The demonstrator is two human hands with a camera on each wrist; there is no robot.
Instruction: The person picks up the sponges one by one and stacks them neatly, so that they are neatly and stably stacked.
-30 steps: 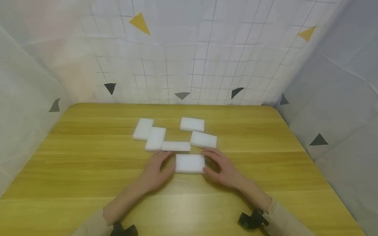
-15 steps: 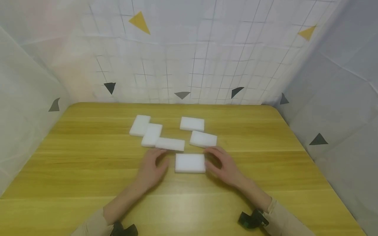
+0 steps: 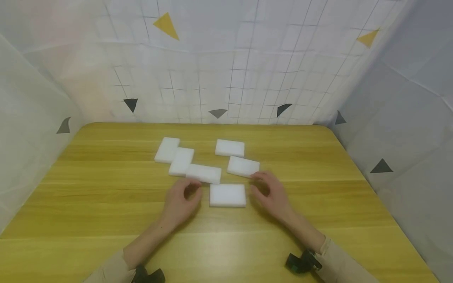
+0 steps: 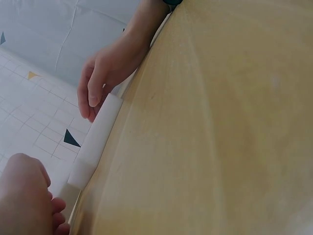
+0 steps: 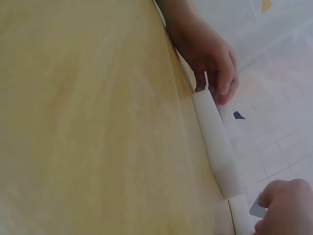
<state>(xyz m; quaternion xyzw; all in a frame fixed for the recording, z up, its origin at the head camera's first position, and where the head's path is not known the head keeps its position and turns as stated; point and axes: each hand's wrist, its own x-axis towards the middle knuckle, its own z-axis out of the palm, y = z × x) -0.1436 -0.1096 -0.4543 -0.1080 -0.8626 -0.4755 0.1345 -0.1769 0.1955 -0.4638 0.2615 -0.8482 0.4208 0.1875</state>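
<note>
Several white rectangular blocks, like melamine sponges, lie on the wooden table. In the head view the front block [image 3: 227, 195] lies flat between the two hands. My left hand [image 3: 180, 199], fingers bent and thumb apart, is left of it and just below the slanted middle block [image 3: 203, 173]; whether the fingertips touch that block cannot be told. My right hand [image 3: 274, 196] is right of the front block with a gap, its fingertips at the corner of the right block [image 3: 243, 166]. Neither hand holds anything. Both wrist views show the front block's long side [image 4: 95, 139] between the hands.
Two overlapping-looking blocks, the far-left one [image 3: 167, 149] and its neighbour [image 3: 181, 161], lie left of the middle block. Another block [image 3: 230, 148] lies behind the right one. The wooden table [image 3: 226, 243] ends at a white patterned curtain [image 3: 226, 78].
The middle block has shifted left and now shows its broad face; the two left blocks have slid up and left. My left hand has moved left, and my right hand right, away from the front block.
</note>
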